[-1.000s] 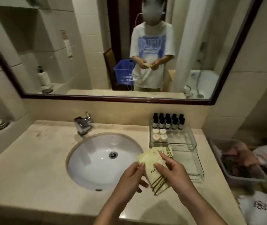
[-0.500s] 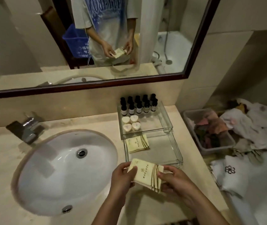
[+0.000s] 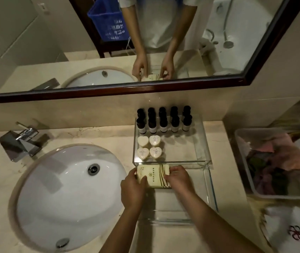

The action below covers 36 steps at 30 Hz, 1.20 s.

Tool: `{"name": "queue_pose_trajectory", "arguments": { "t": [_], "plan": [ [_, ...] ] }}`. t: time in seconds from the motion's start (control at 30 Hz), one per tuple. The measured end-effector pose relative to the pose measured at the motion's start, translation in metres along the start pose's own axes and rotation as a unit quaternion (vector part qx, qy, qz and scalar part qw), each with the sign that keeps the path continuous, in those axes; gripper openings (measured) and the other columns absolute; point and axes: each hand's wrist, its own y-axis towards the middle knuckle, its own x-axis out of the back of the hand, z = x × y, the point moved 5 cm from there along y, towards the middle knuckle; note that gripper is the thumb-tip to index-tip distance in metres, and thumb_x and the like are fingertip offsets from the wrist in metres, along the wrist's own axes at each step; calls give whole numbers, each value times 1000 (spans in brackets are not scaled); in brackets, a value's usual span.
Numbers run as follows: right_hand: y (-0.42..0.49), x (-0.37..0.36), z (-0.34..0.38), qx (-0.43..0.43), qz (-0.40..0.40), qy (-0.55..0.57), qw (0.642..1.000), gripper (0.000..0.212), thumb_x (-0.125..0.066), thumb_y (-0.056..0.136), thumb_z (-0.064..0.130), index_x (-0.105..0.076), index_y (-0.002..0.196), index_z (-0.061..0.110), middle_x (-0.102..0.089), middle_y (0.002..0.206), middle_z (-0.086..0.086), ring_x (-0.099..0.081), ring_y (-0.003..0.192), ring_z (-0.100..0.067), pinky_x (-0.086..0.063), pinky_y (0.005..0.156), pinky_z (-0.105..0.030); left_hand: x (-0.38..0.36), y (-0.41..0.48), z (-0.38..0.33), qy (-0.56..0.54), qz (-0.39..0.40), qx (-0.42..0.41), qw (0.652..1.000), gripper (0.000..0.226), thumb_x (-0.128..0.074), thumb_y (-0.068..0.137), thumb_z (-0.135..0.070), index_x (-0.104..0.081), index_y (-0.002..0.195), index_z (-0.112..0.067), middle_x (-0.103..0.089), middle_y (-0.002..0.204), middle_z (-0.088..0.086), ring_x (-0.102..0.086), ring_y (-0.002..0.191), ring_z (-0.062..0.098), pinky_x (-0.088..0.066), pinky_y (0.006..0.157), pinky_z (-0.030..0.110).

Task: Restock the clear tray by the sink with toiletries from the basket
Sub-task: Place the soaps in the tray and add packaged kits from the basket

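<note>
I held the packets (image 3: 154, 175) by both short ends, my left hand (image 3: 132, 188) and right hand (image 3: 179, 179) each pinching an edge, low in the back left corner of the near clear tray (image 3: 211, 194). They seemed light, thin and bendy, likely to slide apart, so squeezing both ends suited them.

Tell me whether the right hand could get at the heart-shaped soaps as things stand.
Probably yes. The heart-shaped soaps lie uncovered in the open-topped clear tray, just beyond the right hand, with only the tray's low wall between. It must first release the packet it holds.
</note>
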Motion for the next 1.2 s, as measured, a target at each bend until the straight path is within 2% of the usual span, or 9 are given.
{"name": "queue_pose_trajectory", "arguments": {
  "t": [0.17,0.33,0.4,0.5,0.63,0.73,0.87,1.0,1.2],
  "plan": [
    [9,1,1,15,-41,-79,996,14,-63,78,27,-50,75,30,-69,82,8,-68,72,-13,-58,66,-30,-9,4,-3,206,-3,-78,975,50,-55,88,-42,-41,133,-25,-53,118,-1,-45,112,17,-46,73,26],
    [12,7,4,17,-39,-111,993,19,-64,79,27,-46,73,30,-69,86,7,-68,76,-15,-55,66,-27,-14,2,-13,306,-3,-141,942,64,-48,89,-49,-25,142,-23,-40,128,0,-40,115,16,-47,79,26],
    [12,7,4,25,-30,-125,991,20,-64,78,28,-45,74,31,-68,87,7,-68,78,-16,-57,70,-32,-14,3,-14,324,-17,-163,932,68,-57,84,-47,-33,141,-18,-47,125,4,-48,109,20,-49,76,28],
    [9,8,6,49,-23,-129,990,17,-64,80,27,-48,81,31,-66,88,7,-66,83,-17,-55,74,-32,-18,2,-15,353,-17,-252,901,72,-81,56,-48,-61,117,-14,-63,105,8,-62,85,24,-51,56,29],
    [3,9,7,103,-11,-142,984,20,-65,83,25,-50,96,31,-60,89,12,-64,90,-15,-53,80,-34,-27,4,-12,391,14,-335,857,77,-89,37,-41,-65,106,-15,-66,98,8,-64,78,25,-50,52,28],
    [-2,4,8,182,-8,-228,956,41,-66,82,28,-50,119,24,-59,113,3,-57,106,-19,-48,91,-34,-30,5,-9,386,6,-358,850,69,-91,39,-23,-69,104,-14,-67,84,2,-62,68,20,-46,48,25],
    [-6,-6,8,284,-1,-345,895,69,-67,80,35,-34,140,24,-46,131,-1,-41,122,-23,-36,104,-34,-30,4,-9,362,-10,-391,846,51,-90,44,-18,-71,91,-15,-65,72,-2,-58,60,19,-42,45,24],
    [-6,-10,5,326,-20,-401,856,68,-67,79,34,-35,137,22,-45,129,-4,-42,118,-25,-40,100,-35,-31,6,-8,353,-14,-407,842,43,-88,44,-13,-67,81,-16,-62,71,0,-56,60,20,-40,44,25],
    [-7,-14,2,360,-56,-441,820,60,-79,65,36,-50,115,23,-51,121,-7,-54,106,-29,-52,82,-39,-32,13,-8,318,3,-469,824,44,-85,52,-12,-57,86,-13,-68,89,7,-65,77,22,-52,60,25]
  ]
}}
